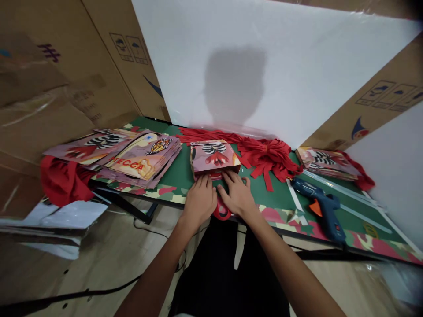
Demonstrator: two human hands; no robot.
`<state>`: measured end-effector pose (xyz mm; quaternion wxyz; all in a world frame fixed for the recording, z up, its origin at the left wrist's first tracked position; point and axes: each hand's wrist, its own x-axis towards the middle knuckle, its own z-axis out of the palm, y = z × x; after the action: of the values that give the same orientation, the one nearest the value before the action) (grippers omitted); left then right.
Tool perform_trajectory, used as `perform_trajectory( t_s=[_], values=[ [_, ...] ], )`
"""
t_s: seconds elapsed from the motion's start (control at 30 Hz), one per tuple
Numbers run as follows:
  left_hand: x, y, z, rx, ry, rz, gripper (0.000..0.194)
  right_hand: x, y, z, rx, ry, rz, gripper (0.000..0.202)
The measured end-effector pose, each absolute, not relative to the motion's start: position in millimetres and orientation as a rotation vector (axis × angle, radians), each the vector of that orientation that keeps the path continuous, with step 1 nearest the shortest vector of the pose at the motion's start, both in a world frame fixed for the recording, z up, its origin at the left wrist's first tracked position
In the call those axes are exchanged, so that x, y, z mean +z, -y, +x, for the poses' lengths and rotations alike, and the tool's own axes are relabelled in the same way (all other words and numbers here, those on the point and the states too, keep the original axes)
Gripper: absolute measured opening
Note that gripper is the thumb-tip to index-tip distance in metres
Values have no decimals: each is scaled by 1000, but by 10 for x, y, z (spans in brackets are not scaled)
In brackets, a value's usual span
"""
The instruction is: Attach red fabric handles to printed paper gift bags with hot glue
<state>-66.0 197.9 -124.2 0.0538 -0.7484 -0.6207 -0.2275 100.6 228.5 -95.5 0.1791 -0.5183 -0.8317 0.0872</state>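
Note:
A small printed paper bag [214, 159] with a zebra-stripe and red flower design lies on the green table, its mouth toward me. My left hand [200, 197] has its fingertips at the left part of that mouth, fingers close together on the edge. On the right part of the mouth, my right hand [237, 193] grips with its fingers slightly bent and thumb toward the middle. A red ribbon loop [222, 210] hangs between my hands at the table's front edge. The fingertips are partly hidden by the bag.
Stacks of printed bags [142, 158] lie left, red ribbon [68, 180] hanging beside them. Behind the bag is a bundle of red ribbons [267, 158]. A blue glue gun [319, 207], clear glue sticks [343, 189] and more bags [327, 163] are right. Cardboard and a white panel [185, 57] enclose the table.

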Motion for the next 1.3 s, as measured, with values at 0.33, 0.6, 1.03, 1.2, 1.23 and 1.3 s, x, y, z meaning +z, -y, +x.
perform_trajectory(
  t_s=[0.33,0.6,1.03,1.2,1.23,1.3],
  values=[
    [-1180,-1972,-555,-665,1921,-2228,49,-959,-2292,994,242,2304,-1550,56],
    [-1225,-1935,-523,-722,1945,-2150,50,-970,-2281,1010,249,2354,-1512,58],
    [-1229,-2028,-565,-733,1819,-2250,55,-880,-2312,1008,305,2481,-1445,53],
    [-1170,-2131,-612,-744,1749,-2282,48,-889,-2371,1013,324,2443,-1454,50],
    [-1176,-2136,-627,-750,1743,-2278,47,-889,-2368,1014,331,2429,-1451,51],
    [-1207,-2138,-656,-773,1732,-2265,46,-887,-2349,1017,337,2384,-1454,53]
  ],
)
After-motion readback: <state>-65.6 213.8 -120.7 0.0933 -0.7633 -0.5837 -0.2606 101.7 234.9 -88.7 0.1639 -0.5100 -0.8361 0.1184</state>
